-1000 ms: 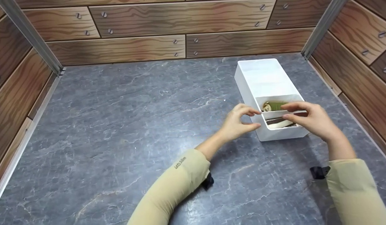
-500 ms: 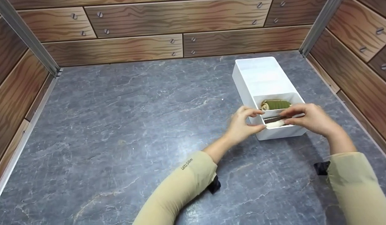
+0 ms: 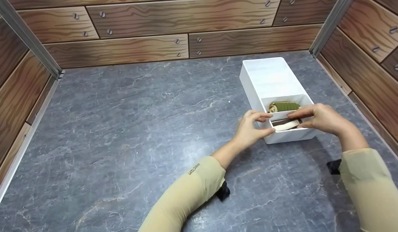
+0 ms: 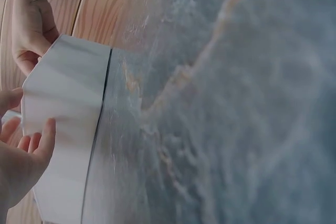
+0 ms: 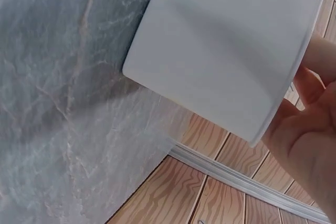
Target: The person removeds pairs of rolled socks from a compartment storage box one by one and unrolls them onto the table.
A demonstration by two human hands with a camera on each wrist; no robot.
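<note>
Hiding green roll (image 3: 284,106) (wrist views): box (image 5: 215,51)

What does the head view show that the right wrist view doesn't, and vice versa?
Only the head view shows the left hand at the box's left edge and the box's insides: a green roll in one compartment, a brown-and-cream item in the nearest.

Only the right wrist view gives a close look at the underside of the right hand.

Both show the right hand at the rim, the outside of the white box, the grey marbled surface and plank-patterned walls.
</note>
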